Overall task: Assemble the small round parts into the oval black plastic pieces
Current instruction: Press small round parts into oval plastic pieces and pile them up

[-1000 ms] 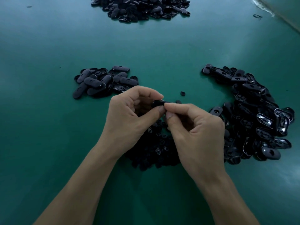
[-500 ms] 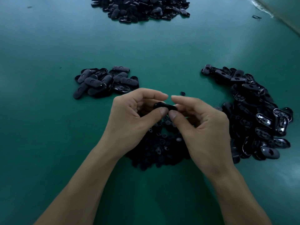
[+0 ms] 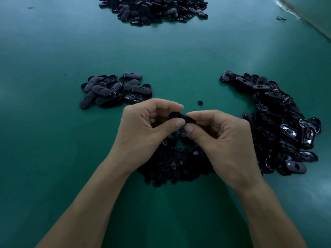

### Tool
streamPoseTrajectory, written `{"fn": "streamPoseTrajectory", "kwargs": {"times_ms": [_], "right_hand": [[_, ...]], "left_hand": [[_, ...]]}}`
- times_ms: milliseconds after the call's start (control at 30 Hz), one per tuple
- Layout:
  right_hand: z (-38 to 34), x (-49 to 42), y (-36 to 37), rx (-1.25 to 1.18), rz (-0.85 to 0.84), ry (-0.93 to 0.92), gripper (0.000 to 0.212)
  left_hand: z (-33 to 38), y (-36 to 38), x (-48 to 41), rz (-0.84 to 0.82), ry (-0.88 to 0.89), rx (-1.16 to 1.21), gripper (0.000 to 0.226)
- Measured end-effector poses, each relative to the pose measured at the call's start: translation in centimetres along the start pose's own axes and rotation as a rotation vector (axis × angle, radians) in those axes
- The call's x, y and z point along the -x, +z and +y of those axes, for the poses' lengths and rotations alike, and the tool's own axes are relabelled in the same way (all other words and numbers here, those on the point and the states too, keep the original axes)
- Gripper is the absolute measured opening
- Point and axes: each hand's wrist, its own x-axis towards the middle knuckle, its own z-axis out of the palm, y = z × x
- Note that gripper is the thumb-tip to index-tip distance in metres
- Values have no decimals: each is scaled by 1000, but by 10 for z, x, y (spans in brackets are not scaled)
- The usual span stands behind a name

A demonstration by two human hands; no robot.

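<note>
One oval black piece [image 3: 179, 116] is pinched between both hands above the middle of the green table. My left hand [image 3: 143, 129] grips its left end with thumb and forefinger. My right hand [image 3: 222, 140] grips its right end the same way. Under my hands lies a heap of small round parts [image 3: 177, 163], partly hidden. A pile of oval pieces with their hollow side up [image 3: 279, 122] spreads to the right. A smaller pile of oval pieces [image 3: 114, 89] lies to the left, mostly smooth side up. Whether a round part sits in the held piece is hidden.
A single round part [image 3: 200, 102] lies loose just beyond my fingers. A large heap of black oval pieces [image 3: 154, 8] sits at the far edge of the view. The green table top [image 3: 53, 140] stretches left; its edge [image 3: 308, 20] runs at the far right.
My hands have sunk slightly toward me and the right thumb and forefinger have closed further over the oval piece's right end. The piles have not moved.
</note>
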Motion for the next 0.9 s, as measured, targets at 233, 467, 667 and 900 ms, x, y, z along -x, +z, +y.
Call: {"fn": "streamPoseTrajectory", "kwargs": {"times_ms": [233,467,667,900], "right_hand": [[-2,1,4,76,52,-48,20],[-4,2,10,61,122,-19,13],[-4,2,10,44,124,0,11],[-3,2,9,23,107,-20,15]], "left_hand": [[0,0,0,-1,-9,38,22],[-2,0,0,-7,-6,47,25],[-2,-1,-1,-8,-9,53,26],[-1,-2,0,17,-17,35,24]]}}
